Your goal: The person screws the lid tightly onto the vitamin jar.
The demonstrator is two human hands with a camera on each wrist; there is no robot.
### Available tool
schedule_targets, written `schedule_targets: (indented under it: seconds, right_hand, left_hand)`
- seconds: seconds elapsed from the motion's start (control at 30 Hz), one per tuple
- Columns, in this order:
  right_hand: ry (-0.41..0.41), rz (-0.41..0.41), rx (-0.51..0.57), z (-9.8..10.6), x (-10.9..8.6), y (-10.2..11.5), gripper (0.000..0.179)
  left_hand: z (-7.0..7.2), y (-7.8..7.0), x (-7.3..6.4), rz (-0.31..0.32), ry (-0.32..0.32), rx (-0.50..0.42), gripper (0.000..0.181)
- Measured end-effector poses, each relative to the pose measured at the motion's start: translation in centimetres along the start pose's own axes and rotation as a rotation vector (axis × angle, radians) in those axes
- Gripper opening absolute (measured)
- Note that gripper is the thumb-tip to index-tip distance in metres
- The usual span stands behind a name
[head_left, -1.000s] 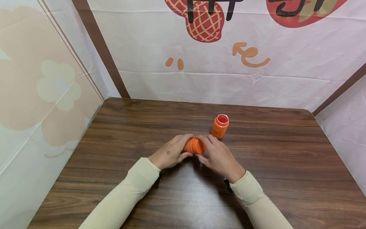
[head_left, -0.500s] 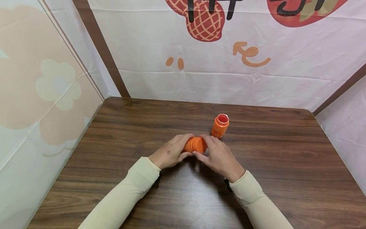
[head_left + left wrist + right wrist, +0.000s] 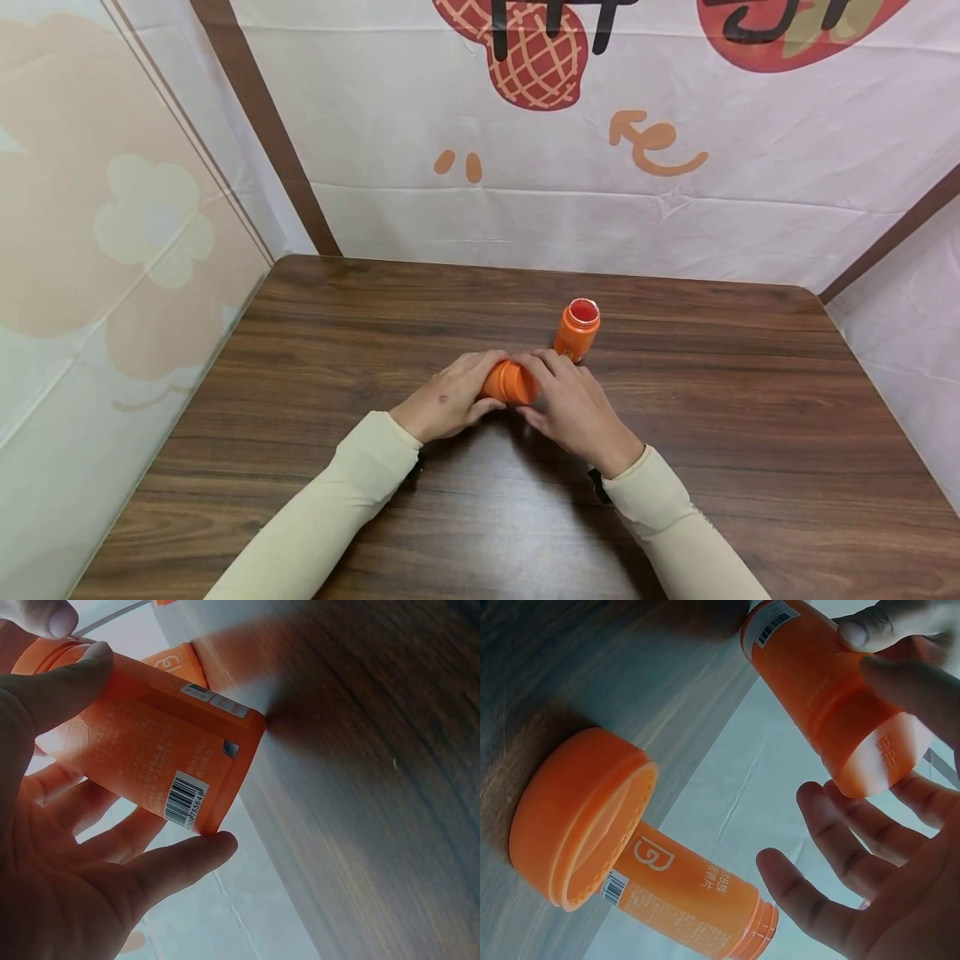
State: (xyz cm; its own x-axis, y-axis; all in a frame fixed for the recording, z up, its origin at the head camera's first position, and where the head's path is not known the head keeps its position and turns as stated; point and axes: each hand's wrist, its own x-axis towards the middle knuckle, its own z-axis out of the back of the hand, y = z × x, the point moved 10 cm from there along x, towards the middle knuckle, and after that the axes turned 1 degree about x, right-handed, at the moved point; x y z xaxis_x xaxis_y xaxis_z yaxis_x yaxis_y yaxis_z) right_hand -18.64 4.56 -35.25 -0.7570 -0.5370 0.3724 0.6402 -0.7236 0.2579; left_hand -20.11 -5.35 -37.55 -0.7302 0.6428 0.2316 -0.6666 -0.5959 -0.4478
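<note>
My left hand (image 3: 448, 398) grips an orange bottle (image 3: 142, 746) round its body, thumb on one side and fingers on the other. The bottle is tilted, its capped end towards my right hand (image 3: 576, 410). An orange cap (image 3: 874, 754) sits on it. Around this cap the right hand's fingers (image 3: 840, 825) are spread and loosely bent. The right thumb overlaps the cap's edge in the right wrist view; whether it touches cannot be told.
A second orange bottle (image 3: 577, 329) stands uncapped on the brown wooden table (image 3: 720, 400), just beyond the right hand. In the right wrist view a loose orange lid (image 3: 577, 814) lies near it, hidden in the head view. A printed cloth (image 3: 375, 167) hangs behind the table.
The right fingers and thumb closed round the cap half a second ago and have now loosened, thumb drawn off its lower edge. The left hand and bottle stay nearly in place.
</note>
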Motion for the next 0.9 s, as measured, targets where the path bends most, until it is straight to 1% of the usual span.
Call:
schedule_targets:
  seconds: [0.13, 0.27, 0.57, 0.9]
  right_hand:
    - [-0.013, 0.014, -0.013, 0.11, -0.01, 0.23, 0.064]
    - [-0.018, 0.005, -0.024, 0.17, -0.04, 0.27, 0.063]
    - [0.002, -0.055, -0.025, 0.02, -0.12, -0.01, 0.063]
    - [0.032, -0.116, -0.026, -0.21, -0.17, -0.48, 0.059]
  left_hand:
    - [0.06, -0.06, -0.02, -0.002, -0.005, -0.004, 0.055]
    - [0.00, 0.04, -0.02, 0.000, -0.007, -0.010, 0.055]
    - [0.02, -0.03, -0.03, 0.000, -0.007, -0.022, 0.055]
    - [-0.06, 0.08, -0.07, 0.010, -0.003, -0.018, 0.053]
